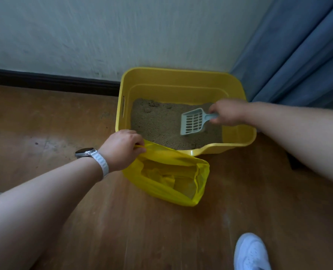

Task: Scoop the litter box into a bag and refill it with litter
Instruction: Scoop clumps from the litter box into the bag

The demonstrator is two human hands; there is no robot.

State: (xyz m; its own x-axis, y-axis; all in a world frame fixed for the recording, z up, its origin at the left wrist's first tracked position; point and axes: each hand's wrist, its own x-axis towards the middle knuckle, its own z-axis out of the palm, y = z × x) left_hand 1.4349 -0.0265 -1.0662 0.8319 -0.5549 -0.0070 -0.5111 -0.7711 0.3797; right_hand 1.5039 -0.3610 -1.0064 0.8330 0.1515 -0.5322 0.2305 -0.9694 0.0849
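While the left hand (pixel 122 149) pinches the rim of the yellow bag (pixel 171 176), holding its mouth agape against the yellow litter box (pixel 181 82) on the floor (pixel 122 230), the right hand (pixel 228 112) grips the slotted scoop (pixel 193 121), poised over the litter (pixel 157 121) for a short transfer.

One litter box (pixel 181 78), one scoop (pixel 193 122), one bag (pixel 161 191), two hands (pixel 120 151), one shoe (pixel 251 252), one watch (pixel 84 152)
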